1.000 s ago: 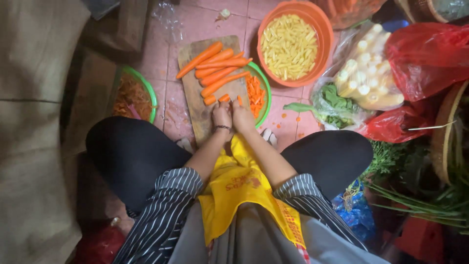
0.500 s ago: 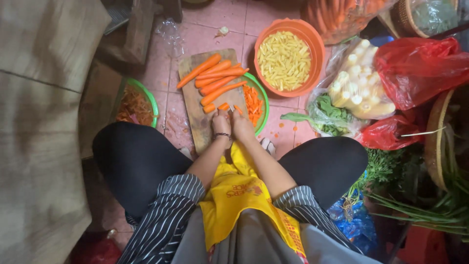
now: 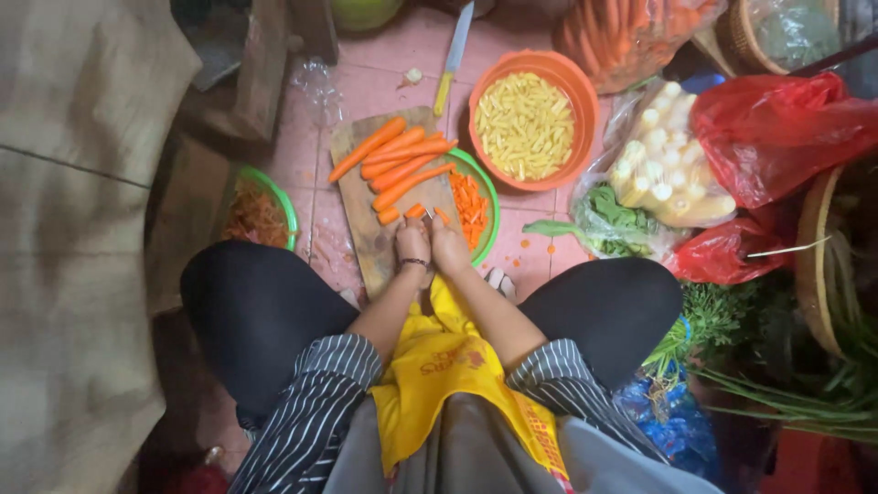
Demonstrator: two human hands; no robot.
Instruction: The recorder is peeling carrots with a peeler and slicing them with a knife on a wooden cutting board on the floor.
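Both forearms reach forward between the bent knees, left hand and right hand side by side, touching, fingers curled downward.

head cam | faces straight down | near, over lap and floor

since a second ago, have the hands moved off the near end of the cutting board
No. Left hand and right hand sit together at the wooden cutting board's near end as before; only the camera view shifted.

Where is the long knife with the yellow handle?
In the head view, the knife lies on the pink floor at the top, just left of the orange bowl and beyond the cutting board.
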